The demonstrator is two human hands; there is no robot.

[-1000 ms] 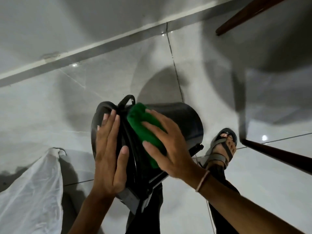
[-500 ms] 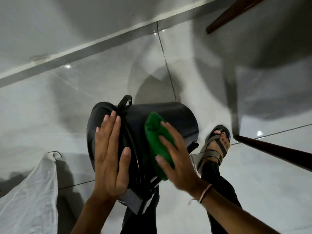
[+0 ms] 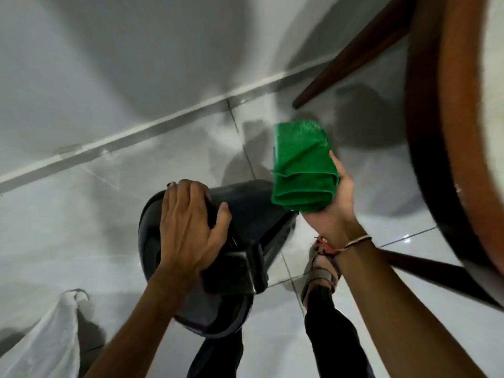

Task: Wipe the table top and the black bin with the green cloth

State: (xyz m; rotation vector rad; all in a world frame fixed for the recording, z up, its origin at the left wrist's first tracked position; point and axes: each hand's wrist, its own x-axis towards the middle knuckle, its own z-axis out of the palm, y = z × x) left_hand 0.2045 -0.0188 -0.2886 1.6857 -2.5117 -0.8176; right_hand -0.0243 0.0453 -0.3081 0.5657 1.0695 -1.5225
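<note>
Lifted clear of the black bin (image 3: 245,203) since half a second ago, the green cloth (image 3: 302,173) now sits folded in the right hand (image 3: 331,211), whose grip closes around its lower edge, above and just right of the bin. Flat on the tilted bin's lid, the left hand (image 3: 188,227) has fingers spread, grasping nothing. At right curves the brown rim of the worktop (image 3: 447,148), above the white tiled floor (image 3: 68,227).
</note>
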